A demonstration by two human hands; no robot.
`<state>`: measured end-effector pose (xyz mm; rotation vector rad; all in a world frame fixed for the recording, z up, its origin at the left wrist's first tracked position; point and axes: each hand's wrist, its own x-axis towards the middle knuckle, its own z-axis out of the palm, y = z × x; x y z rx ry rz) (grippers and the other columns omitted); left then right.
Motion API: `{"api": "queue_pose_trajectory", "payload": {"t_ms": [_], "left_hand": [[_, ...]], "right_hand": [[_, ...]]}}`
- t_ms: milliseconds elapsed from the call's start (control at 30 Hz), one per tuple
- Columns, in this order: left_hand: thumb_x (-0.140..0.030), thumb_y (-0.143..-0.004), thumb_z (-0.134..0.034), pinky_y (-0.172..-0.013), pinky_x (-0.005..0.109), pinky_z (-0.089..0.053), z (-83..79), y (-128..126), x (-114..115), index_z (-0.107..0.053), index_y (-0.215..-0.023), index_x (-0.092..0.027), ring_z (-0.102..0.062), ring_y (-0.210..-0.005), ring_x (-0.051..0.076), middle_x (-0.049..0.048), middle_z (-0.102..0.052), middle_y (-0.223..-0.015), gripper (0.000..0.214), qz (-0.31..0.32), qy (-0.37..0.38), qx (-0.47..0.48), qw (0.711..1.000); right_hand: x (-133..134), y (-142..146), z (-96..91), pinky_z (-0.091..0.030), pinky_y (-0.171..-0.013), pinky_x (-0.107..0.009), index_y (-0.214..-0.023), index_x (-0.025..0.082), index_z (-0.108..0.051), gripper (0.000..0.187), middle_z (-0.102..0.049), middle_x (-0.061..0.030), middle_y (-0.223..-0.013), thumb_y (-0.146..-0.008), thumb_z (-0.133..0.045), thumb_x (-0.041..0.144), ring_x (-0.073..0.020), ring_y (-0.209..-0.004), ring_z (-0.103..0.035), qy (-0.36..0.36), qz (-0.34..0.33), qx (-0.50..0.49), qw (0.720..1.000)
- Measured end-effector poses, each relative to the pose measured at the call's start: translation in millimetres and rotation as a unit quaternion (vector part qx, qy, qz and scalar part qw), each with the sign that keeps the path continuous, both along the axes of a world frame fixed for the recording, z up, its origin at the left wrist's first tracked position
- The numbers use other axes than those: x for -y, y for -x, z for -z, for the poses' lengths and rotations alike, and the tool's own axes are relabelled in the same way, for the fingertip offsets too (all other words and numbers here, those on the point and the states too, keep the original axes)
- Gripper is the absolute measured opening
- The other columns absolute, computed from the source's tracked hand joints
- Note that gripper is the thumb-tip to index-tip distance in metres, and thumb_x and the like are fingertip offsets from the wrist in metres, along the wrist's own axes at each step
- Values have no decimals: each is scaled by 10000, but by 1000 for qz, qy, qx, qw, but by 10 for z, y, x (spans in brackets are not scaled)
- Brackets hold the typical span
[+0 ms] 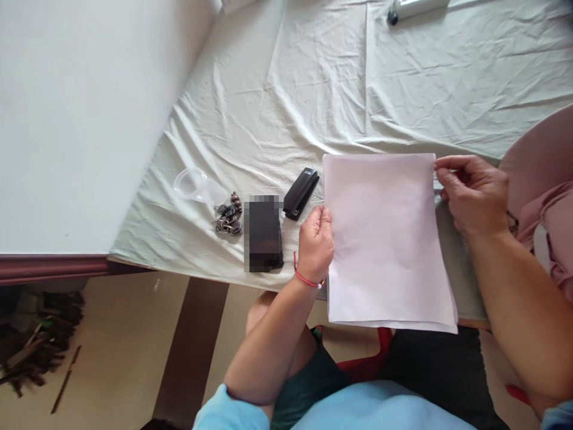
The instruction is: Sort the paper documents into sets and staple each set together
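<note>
A thin stack of blank white paper sheets [385, 239] is held between my two hands, its lower end reaching past the table's front edge. My left hand [316, 242], with a red string bracelet at the wrist, grips the stack's left edge. At the upper right corner, the fingers of my right hand [474, 191] pinch the sheets. Just left of the paper lies a black stapler [301, 193] on the cloth. Beside it is a black phone-like object [264, 233], partly blurred out.
A crumpled pale cloth [322, 77] covers the table. Keys on a ring [229, 216] and a clear plastic cup [197, 184] lie to the left. A white object with a dark knob [418, 8] is at the back. Pink fabric [546, 197] borders the right side.
</note>
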<state>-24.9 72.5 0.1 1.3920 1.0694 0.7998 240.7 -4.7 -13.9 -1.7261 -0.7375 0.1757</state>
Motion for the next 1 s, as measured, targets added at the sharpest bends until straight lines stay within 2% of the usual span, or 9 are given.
{"api": "queue_pose_trajectory", "payload": {"t_ms": [133, 300, 467, 600, 700, 767, 867, 900, 1000], "left_hand": [[-235, -1032, -505, -612, 265, -280, -23, -1, -38, -409, -669, -205, -316, -636, 114, -44, -354, -647, 377, -4, 20, -35, 999], [-173, -1001, -507, -594, 273, -236, -52, -8, -85, -366, -618, -206, -288, -616, 108, -51, -319, -619, 410, -12, 56, -47, 997], [-204, -997, -530, -606, 272, -245, -22, 13, -84, -383, -625, -204, -294, -622, 112, -50, -335, -626, 400, 4, 69, -35, 997], [-220, -1011, -514, -636, 287, -261, -52, 29, -49, -399, -645, -209, -322, -639, 122, -47, -374, -635, 383, 35, 34, -47, 998], [-206, -1013, -486, -642, 302, -246, -89, 22, -25, -377, -647, -216, -329, -631, 126, -51, -370, -619, 381, 52, 21, -77, 995], [-204, -1009, -484, -644, 308, -236, -102, 12, -17, -362, -641, -218, -329, -625, 128, -53, -370, -608, 388, 62, 13, -94, 994], [-213, -1007, -487, -646, 315, -228, -117, 7, -14, -363, -632, -218, -337, -621, 133, -48, -383, -594, 395, 74, 6, -106, 992], [-217, -1007, -488, -645, 318, -224, -124, 11, -13, -361, -630, -219, -338, -619, 136, -45, -386, -589, 398, 75, 6, -110, 991], [-218, -1004, -485, -640, 326, -210, -151, 45, -3, -348, -627, -221, -332, -611, 139, -41, -381, -579, 402, 76, 5, -126, 989]], "right_hand": [[-35, -64, 10, -329, -469, -282, -841, 205, -815, 136, -674, -35, -699, -736, -736, 240, -102, -516, -460, -9, 30, -20, 999], [-78, -114, -169, -278, -412, -302, -753, 191, -798, 126, -687, -63, -703, -665, -720, 147, -101, -457, -432, -107, 51, -32, 992], [-140, 30, -654, -251, -410, -300, -831, 205, -812, 129, -692, -34, -685, -737, -746, 147, -77, -432, -420, -111, -58, 20, 992], [-418, 348, -1043, -386, -544, -266, -923, 207, -822, 138, -706, 6, -719, -824, -731, 175, -69, -562, -508, -6, -174, 130, 976], [-828, 637, -1188, -531, -814, -294, -963, 232, -807, 167, -744, 12, -885, -903, -659, 181, -105, -769, -617, 76, -306, 243, 917], [-1146, 834, -1189, -535, -957, -363, -1050, 251, -799, 219, -749, -23, -1044, -942, -616, 197, -187, -1008, -639, 128, -416, 323, 840], [-1545, 1138, -1089, -465, -1099, -438, -1313, 259, -713, 497, -692, -30, -1322, -849, -650, 92, -297, -1346, -499, 156, -561, 428, 691], [-1636, 1234, -1043, -446, -1112, -446, -1343, 259, -690, 551, -658, -24, -1393, -823, -664, 76, -315, -1400, -450, 176, -582, 452, 653], [-1797, 1434, -894, -443, -1082, -432, -1101, 250, -753, 359, -709, -13, -1233, -813, -666, 54, -296, -1357, -465, 243, -576, 494, 604]]}}
